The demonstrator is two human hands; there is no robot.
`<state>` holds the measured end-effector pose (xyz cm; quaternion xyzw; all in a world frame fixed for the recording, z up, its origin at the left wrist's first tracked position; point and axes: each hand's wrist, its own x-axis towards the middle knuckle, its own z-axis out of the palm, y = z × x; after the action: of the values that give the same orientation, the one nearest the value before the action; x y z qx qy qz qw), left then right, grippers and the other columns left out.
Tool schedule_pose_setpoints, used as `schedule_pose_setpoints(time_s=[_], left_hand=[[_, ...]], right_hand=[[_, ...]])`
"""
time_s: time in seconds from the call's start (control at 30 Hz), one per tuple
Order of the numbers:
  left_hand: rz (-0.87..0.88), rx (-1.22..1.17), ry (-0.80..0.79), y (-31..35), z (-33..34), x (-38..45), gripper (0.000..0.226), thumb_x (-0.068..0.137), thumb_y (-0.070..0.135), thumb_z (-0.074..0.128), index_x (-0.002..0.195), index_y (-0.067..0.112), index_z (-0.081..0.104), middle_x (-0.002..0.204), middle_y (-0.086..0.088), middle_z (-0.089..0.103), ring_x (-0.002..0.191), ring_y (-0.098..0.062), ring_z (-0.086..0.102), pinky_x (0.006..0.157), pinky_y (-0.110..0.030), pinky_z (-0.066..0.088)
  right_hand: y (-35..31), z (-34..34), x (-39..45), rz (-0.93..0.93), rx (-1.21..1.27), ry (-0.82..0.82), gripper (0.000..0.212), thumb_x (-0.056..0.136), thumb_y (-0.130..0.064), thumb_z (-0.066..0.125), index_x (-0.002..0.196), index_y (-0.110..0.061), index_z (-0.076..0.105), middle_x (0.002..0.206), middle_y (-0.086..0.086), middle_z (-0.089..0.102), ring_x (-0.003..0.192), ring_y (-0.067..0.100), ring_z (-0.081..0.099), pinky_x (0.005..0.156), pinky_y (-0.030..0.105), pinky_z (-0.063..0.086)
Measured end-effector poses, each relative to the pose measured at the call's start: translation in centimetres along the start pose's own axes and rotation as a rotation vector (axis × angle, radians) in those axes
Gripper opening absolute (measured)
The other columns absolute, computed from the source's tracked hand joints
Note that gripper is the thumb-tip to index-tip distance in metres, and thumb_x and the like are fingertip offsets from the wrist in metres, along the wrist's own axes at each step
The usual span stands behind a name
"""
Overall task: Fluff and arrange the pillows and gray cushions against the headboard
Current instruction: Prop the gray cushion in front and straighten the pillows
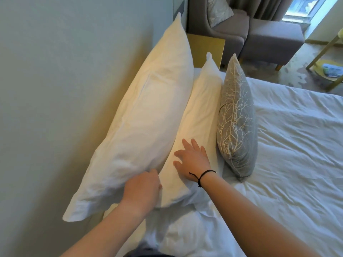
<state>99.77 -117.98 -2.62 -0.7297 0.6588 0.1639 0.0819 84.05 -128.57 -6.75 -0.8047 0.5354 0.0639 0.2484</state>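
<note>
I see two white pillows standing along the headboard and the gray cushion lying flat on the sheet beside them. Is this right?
Not quite. In the head view the gray cushion is not lying flat: it stands on its edge, leaning beside the smaller white pillow. The two white pillows do stand along the headboard, the larger one behind.

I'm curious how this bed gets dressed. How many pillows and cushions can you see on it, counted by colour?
White pillows: 2, the large pillow against the headboard, gripped by the left hand, and the smaller pillow under the right hand.
Gray cushions: 1, the patterned gray cushion standing in front.
Total: 3
</note>
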Motion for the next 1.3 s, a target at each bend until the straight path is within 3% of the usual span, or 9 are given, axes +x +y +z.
schedule_pose_setpoints(time_s=[0.13, 0.27, 0.37, 0.53, 0.8, 0.97, 1.07, 1.17, 1.3], left_hand=[[0.157, 0.026, 0.08, 3.0, -3.9, 3.8, 0.018, 0.098, 0.036, 0.045, 0.102, 0.021, 0.054, 0.089, -0.001, 0.061, 0.081, -0.027, 0.064, 0.06, -0.034, 0.041], [0.184, -0.158, 0.129, 6.8, -8.5, 12.2, 0.022, 0.096, 0.023, 0.045, 0.113, 0.015, 0.056, 0.1, -0.007, 0.063, 0.083, -0.026, 0.062, 0.072, -0.039, 0.053], [0.154, -0.331, 0.066, 9.4, -11.3, 19.5, 0.031, 0.092, 0.013, 0.046, 0.122, 0.011, 0.055, 0.116, -0.01, 0.061, 0.099, -0.028, 0.06, 0.081, -0.036, 0.052], [0.1, -0.456, -0.029, 12.7, -12.7, 29.5, 0.041, 0.094, 0.01, 0.047, 0.134, 0.003, 0.045, 0.136, -0.015, 0.052, 0.123, -0.031, 0.051, 0.091, -0.032, 0.043], [0.002, -0.506, -0.149, 15.6, -12.2, 40.9, 0.063, 0.093, 0.011, 0.05, 0.147, 0.005, 0.018, 0.136, -0.021, 0.044, 0.123, -0.038, 0.047, 0.102, -0.049, 0.044], [-0.076, -0.715, -0.007, 15.7, -12.2, 45.9, 0.064, 0.091, 0.013, 0.055, 0.148, 0.02, 0.028, 0.139, -0.011, 0.047, 0.126, -0.031, 0.047, 0.107, -0.039, 0.04], [-0.04, -0.768, 0.154, 15.2, -12.9, 47.9, 0.052, 0.088, 0.005, 0.055, 0.136, 0.021, 0.047, 0.133, -0.006, 0.052, 0.118, -0.024, 0.052, 0.095, -0.027, 0.041], [0.005, -0.602, 0.295, 14.4, -14.0, 49.2, 0.031, 0.088, 0.004, 0.054, 0.117, 0.017, 0.057, 0.122, -0.007, 0.058, 0.109, -0.023, 0.055, 0.089, -0.026, 0.043], [0.1, -0.208, 0.437, 12.7, -15.0, 49.6, 0.017, 0.093, 0.008, 0.051, 0.107, 0.014, 0.058, 0.107, -0.012, 0.062, 0.098, -0.03, 0.059, 0.083, -0.036, 0.05]], right_hand=[[0.8, -2.8, 1.6, 0.037, 0.062, 0.149, 0.044, 0.094, -0.038, 0.042, 0.136, -0.027, 0.046, 0.156, 0.007, 0.024, 0.145, 0.027, 0.013, 0.114, 0.046, 0.024], [1.7, -4.8, 3.1, 0.122, 0.119, 0.152, 0.052, 0.092, -0.03, 0.046, 0.143, -0.02, 0.036, 0.157, 0.012, 0.02, 0.144, 0.028, 0.017, 0.112, 0.044, 0.028], [2.0, -5.6, 4.6, 0.238, 0.305, 0.115, 0.062, 0.092, -0.026, 0.046, 0.148, -0.014, 0.022, 0.156, 0.011, 0.018, 0.141, 0.029, 0.021, 0.112, 0.044, 0.029], [3.0, -5.4, 8.0, 0.299, 0.354, 0.161, 0.063, 0.096, -0.026, 0.04, 0.152, -0.02, 0.013, 0.161, 0.011, 0.004, 0.146, 0.029, 0.007, 0.117, 0.047, 0.021], [4.6, -5.2, 11.5, 0.297, 0.328, 0.177, 0.055, 0.095, -0.028, 0.041, 0.146, -0.03, 0.019, 0.161, 0.011, -0.002, 0.147, 0.03, 0.0, 0.116, 0.052, 0.018], [5.3, -5.3, 11.7, 0.269, 0.305, 0.145, 0.054, 0.096, -0.03, 0.043, 0.145, -0.032, 0.021, 0.161, 0.008, -0.007, 0.147, 0.028, -0.002, 0.117, 0.051, 0.017], [5.4, -5.1, 11.5, 0.266, 0.291, 0.123, 0.057, 0.096, -0.031, 0.042, 0.147, -0.033, 0.017, 0.161, 0.007, -0.011, 0.148, 0.027, -0.006, 0.118, 0.049, 0.012], [5.2, -4.7, 11.4, 0.269, 0.274, 0.104, 0.06, 0.096, -0.03, 0.04, 0.148, -0.034, 0.011, 0.16, 0.008, -0.015, 0.147, 0.028, -0.01, 0.119, 0.049, 0.006], [4.3, -4.7, 11.1, 0.261, 0.249, 0.081, 0.062, 0.096, -0.029, 0.04, 0.148, -0.035, 0.008, 0.16, 0.009, -0.015, 0.147, 0.028, -0.013, 0.118, 0.05, 0.002]])
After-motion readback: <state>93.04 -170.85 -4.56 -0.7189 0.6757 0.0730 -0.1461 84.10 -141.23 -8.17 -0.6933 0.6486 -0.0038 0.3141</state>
